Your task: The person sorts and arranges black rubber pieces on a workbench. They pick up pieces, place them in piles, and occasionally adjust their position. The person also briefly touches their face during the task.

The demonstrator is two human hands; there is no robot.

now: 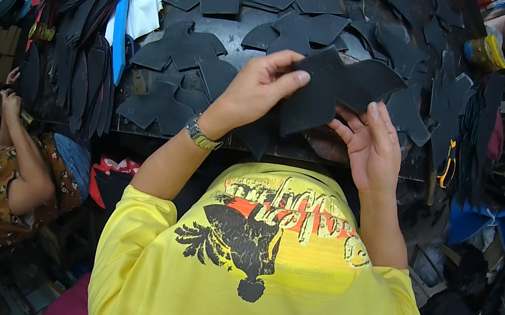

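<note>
Over dark worktable (232, 37), both hands (262, 89) (371, 144) gripping matte black notched cutout (337, 91)

I have one view: the head-worn fisheye looks steeply down from close above my yellow shirt (262, 259) onto the worktable (246, 36), whose straight edges bend near the rim.

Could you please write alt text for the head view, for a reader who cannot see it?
A person in a yellow printed shirt holds a flat black cut-out piece in both hands, left hand gripping its left edge, right hand under its lower right. Many similar black pieces cover the dark table; another person works at far left.
</note>
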